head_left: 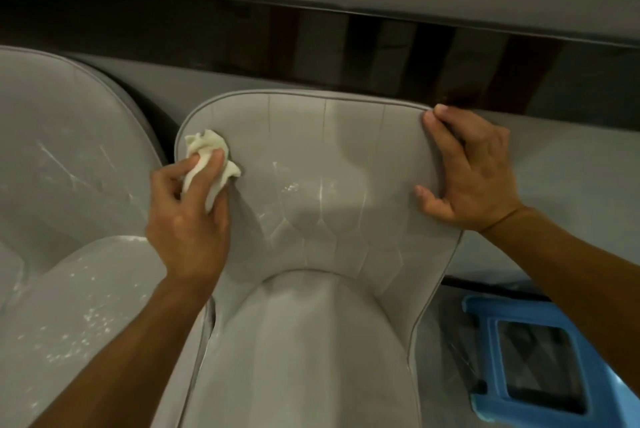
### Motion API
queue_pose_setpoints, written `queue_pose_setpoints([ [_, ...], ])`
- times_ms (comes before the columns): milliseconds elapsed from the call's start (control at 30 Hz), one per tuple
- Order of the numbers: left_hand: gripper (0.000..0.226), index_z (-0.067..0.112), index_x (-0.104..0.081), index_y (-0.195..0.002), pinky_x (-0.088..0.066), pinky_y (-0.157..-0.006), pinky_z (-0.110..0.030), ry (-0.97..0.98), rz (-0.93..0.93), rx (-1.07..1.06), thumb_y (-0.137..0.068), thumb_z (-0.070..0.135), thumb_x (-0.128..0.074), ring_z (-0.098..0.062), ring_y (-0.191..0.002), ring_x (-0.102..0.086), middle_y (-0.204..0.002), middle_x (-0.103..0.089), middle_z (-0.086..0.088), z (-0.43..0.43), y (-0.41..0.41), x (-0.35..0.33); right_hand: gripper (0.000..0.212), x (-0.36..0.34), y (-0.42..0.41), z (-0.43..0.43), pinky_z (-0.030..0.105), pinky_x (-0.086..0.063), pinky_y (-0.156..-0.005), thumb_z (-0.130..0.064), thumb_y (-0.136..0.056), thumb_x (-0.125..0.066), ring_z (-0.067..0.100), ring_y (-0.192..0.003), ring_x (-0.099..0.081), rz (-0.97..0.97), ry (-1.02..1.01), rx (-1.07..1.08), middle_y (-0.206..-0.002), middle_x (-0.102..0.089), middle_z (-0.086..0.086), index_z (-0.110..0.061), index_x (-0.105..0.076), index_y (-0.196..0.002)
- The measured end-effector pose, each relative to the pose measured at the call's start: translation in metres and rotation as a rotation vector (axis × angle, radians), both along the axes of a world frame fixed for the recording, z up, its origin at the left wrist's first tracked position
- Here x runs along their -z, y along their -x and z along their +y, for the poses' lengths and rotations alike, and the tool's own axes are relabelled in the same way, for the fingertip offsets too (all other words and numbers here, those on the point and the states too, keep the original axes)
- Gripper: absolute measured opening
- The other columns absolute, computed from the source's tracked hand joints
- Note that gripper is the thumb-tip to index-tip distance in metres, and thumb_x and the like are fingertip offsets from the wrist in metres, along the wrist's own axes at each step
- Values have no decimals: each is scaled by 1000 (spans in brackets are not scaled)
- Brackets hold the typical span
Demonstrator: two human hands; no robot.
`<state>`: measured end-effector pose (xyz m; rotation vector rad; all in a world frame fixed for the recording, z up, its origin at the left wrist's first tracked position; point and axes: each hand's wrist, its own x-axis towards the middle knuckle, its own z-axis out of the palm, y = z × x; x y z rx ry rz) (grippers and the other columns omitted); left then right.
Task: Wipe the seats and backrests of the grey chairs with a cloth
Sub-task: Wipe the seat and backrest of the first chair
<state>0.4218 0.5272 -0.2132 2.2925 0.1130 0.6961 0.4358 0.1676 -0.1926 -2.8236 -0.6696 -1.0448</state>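
Observation:
A grey upholstered chair (322, 192) stands in the middle, its quilted backrest facing me and its seat (298, 351) below. White dusty streaks mark the backrest's centre. My left hand (188, 216) grips a crumpled white cloth (209, 161) and presses it against the backrest's upper left part. My right hand (467, 171) grips the backrest's right edge, fingers curled over the rim and thumb on the front.
A second grey chair (69, 157) with white streaks and specks stands close on the left, nearly touching. A blue plastic stool (519, 368) sits on the floor at the lower right. A grey wall with a dark glossy band (346, 40) runs behind the chairs.

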Motion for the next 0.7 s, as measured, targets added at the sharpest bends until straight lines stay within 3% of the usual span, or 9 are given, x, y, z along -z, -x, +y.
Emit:
queue_pose_setpoints([
  [67,38,17,-63,-131,-38,-82,-2,103,-8,17,-97,35,-69,17,-99,-47,-111,-44,43,-6,-3,4,84,1,0,0,46,-37,-96,-56,-82,-53,32,-131,-40,-11,-1,8,-147,-33,13,-7,-36,-147],
  [133,30,22,-64,-124,-44,-80,-9,125,-37,52,-97,32,-70,11,-95,-53,-108,-48,41,-18,-6,8,83,2,0,1,46,-38,-95,-56,-82,-53,33,-130,-41,-20,-9,12,-146,-33,13,-7,-36,-147],
  [233,27,31,-68,-122,-54,-75,-37,113,-113,184,-95,27,-72,-13,-88,-61,-107,-60,12,-51,-5,15,83,1,0,2,47,-38,-95,-57,-83,-53,33,-129,-41,-29,-16,6,-146,-33,13,-7,-36,-146],
  [300,35,22,-69,-129,-53,-73,-37,30,-183,197,-94,19,-72,-20,-86,-60,-106,-58,-3,-78,-3,31,82,2,-1,2,46,-38,-95,-57,-83,-51,33,-129,-41,-32,-16,0,-146,-33,12,-7,-36,-146],
  [367,32,14,-71,-127,-54,-79,-31,170,-176,132,-94,15,-72,-16,-90,-61,-106,-58,-4,-107,2,39,83,3,-1,1,45,-37,-95,-59,-84,-49,33,-129,-42,-36,-12,-7,-146,-33,12,-6,-37,-146],
  [433,25,9,-74,-121,-57,-85,-34,235,-242,195,-96,13,-71,-19,-95,-67,-107,-63,-8,-139,11,39,83,4,-2,0,44,-37,-95,-61,-85,-44,33,-129,-42,-42,-8,-21,-146,-33,12,-6,-37,-147],
  [533,24,7,-74,-120,-57,-86,-40,170,-301,440,-97,11,-70,-25,-100,-69,-109,-68,-12,-188,22,34,81,3,-4,-1,45,-37,-95,-61,-89,-34,30,-131,-41,-52,-11,-47,-148,-32,11,-6,-38,-148],
  [633,22,7,-75,-118,-56,-79,-37,129,-295,488,-98,14,-69,-23,-92,-67,-105,-70,-10,-210,21,27,80,5,-5,-2,43,-36,-95,-61,-95,-15,27,-132,-41,-69,-38,-57,-148,-33,9,-7,-39,-148],
  [700,20,12,-77,-117,-56,-73,-36,9,-353,490,-99,16,-69,-23,-87,-67,-103,-70,-8,-201,17,27,82,5,-6,-2,43,-37,-93,-63,-94,-13,27,-132,-42,-67,-29,-58,-148,-33,9,-6,-41,-147],
])
